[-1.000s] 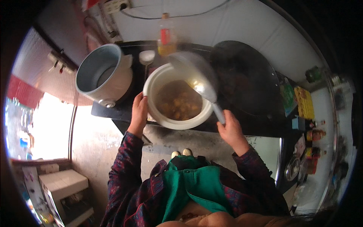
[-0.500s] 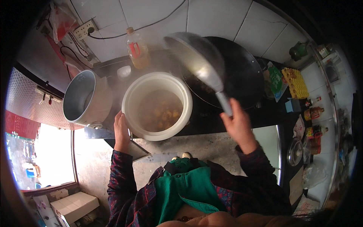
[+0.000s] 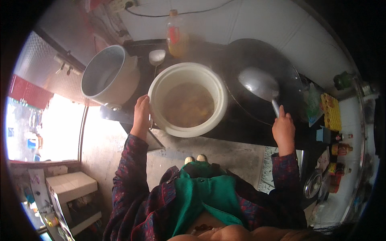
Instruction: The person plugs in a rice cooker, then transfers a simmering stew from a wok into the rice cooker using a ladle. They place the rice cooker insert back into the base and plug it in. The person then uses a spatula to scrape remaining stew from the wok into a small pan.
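Note:
A cream-coloured pot point(image 3: 222, 114) stands before me, with steaming brown liquid and yellowish chunks point(image 3: 195, 105) inside. My left hand point(image 3: 141, 114) is closed on the left side of this pot, by its wire handle. In my right hand point(image 3: 284, 130) is the handle of a large metal ladle point(image 3: 257, 83). The ladle's bowl is over the black wok point(image 3: 245, 54), to the right of the pot. Steam blurs the wok's inside, and I cannot tell whether the bowl touches it.
A tall aluminium pot point(image 3: 130, 76) stands at the left, beside a small white-headed ladle point(image 3: 157, 56). An oil bottle point(image 3: 177, 40) is at the wall. On the right are a yellow egg tray point(image 3: 331, 110), several sauce bottles point(image 3: 341, 150) and a metal lid point(image 3: 313, 184).
The ladle has moved right and down from above the gap between pot and wok to over the wok. More liquid now covers the chunks in the pot. My view has shifted.

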`<act>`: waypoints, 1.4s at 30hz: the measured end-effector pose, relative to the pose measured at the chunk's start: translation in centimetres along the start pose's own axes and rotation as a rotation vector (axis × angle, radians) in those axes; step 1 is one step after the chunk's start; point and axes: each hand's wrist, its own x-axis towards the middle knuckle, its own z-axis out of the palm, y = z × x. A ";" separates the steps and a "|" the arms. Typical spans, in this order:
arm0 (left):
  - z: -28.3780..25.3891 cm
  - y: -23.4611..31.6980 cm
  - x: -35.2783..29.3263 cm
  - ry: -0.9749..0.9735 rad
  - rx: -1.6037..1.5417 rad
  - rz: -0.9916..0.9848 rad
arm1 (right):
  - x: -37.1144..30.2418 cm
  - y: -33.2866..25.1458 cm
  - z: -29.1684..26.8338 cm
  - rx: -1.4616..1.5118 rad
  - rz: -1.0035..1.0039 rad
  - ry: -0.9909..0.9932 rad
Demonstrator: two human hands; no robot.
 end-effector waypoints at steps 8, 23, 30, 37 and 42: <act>-0.1 -1.1 2.2 -0.048 -0.059 -0.086 | -3.0 -4.3 0.5 0.704 -0.303 0.067; 0.0 1.6 -0.7 0.143 0.153 -0.052 | -2.2 -15.5 6.4 2.024 0.110 -0.587; -2.8 6.0 -4.6 0.137 0.099 -0.090 | -3.8 -16.0 1.8 2.069 0.016 -0.655; -6.0 15.2 -7.4 0.206 0.032 -0.030 | -2.8 -19.7 -5.2 2.071 -0.221 -0.636; -10.9 21.3 -4.6 0.183 -0.006 0.149 | 0.0 -25.3 -10.3 2.124 -0.461 -0.531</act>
